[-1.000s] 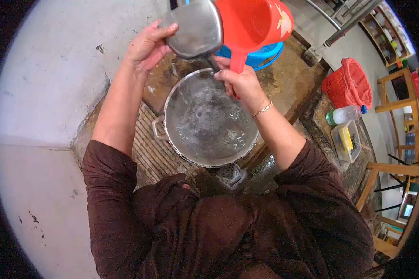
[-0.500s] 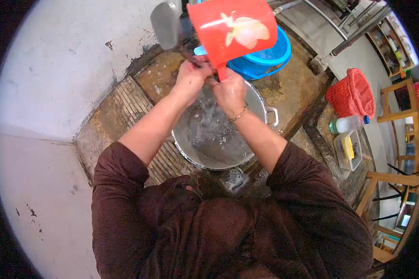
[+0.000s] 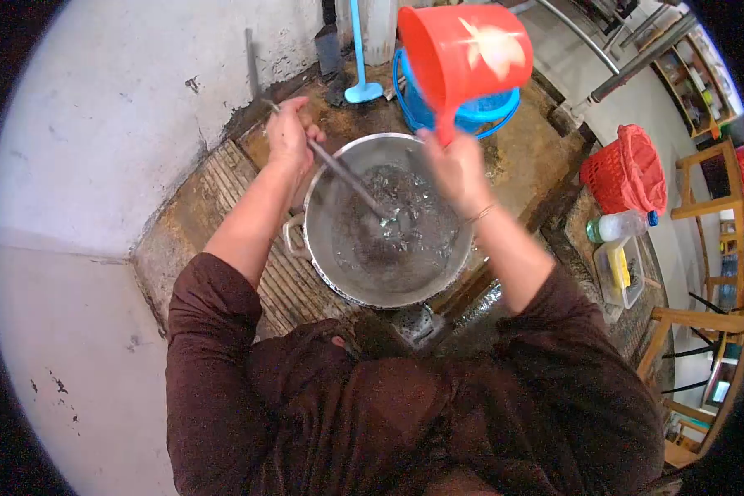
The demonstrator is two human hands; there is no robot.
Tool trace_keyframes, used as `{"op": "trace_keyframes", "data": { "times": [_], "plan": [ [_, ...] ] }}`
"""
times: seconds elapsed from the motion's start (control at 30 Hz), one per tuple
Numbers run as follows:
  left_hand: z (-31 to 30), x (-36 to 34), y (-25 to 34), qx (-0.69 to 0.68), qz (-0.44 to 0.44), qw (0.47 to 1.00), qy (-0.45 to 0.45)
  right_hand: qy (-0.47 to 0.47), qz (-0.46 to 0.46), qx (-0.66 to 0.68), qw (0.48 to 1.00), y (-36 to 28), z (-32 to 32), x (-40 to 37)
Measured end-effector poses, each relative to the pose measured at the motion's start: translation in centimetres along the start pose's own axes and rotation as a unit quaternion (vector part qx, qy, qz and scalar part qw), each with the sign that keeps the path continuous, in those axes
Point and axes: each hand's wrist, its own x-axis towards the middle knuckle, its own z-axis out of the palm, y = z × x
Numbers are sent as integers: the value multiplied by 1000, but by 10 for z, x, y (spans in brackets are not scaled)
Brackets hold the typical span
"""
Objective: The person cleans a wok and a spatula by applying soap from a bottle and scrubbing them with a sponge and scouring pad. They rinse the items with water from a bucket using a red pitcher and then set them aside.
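Note:
A metal spatula [image 3: 339,171] is held in my left hand [image 3: 288,139], fingers closed around its shaft. Its blade shows edge-on at the upper left, and the handle slants down over the large metal pot [image 3: 314,240]. My right hand [image 3: 459,169] grips the handle of a red plastic dipper [image 3: 479,54] with a pale flower print. The dipper is raised beyond the pot, its mouth facing left. Rippling water [image 3: 397,223] lies in the pot, below both hands.
A blue bucket [image 3: 417,99] stands behind the pot. A light-blue long-handled tool [image 3: 362,91] and a dark flat-bladed tool [image 3: 329,51] lean by the wall. On the right are a red basket [image 3: 608,178], a bottle [image 3: 622,225], a clear container [image 3: 628,285] and wooden chairs [image 3: 703,318].
My hands have moved apart, from close together over the pot's far rim. The left hand and spatula went left, and the blade turned edge-on. The dipper moved right and slightly down.

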Motion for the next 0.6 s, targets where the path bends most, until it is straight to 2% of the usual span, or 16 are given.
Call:
{"op": "trace_keyframes", "data": {
  "times": [0.03,0.07,0.13,0.17,0.2,0.27,0.3,0.4,0.47,0.53,0.6],
  "plan": [
    [15,-15,9,49,-12,997,61,-23,-5,-98,995,12,-20,22],
    [18,-21,6,57,-10,997,53,-45,-9,-196,980,26,-39,46],
    [23,-22,6,70,-2,997,34,-155,55,-213,963,58,-65,97],
    [22,-17,4,76,-10,997,22,-206,-4,-347,915,63,-72,115],
    [22,-9,2,60,-22,998,20,-250,-62,-472,843,65,-78,130],
    [20,9,-4,29,-45,998,17,-199,-30,-506,839,82,-70,156],
    [22,9,-4,35,-38,998,-20,-173,-16,-521,836,79,-66,162],
    [27,5,-8,63,-33,996,-60,-179,71,-529,827,60,-46,179],
    [33,3,-7,63,-35,993,-98,-190,85,-440,873,-14,-49,148],
    [45,-6,-3,89,-23,989,-112,-229,119,-317,912,-19,-50,142],
    [44,-9,0,96,-49,984,-139,-287,165,-164,929,44,-51,170]
  ]
}}
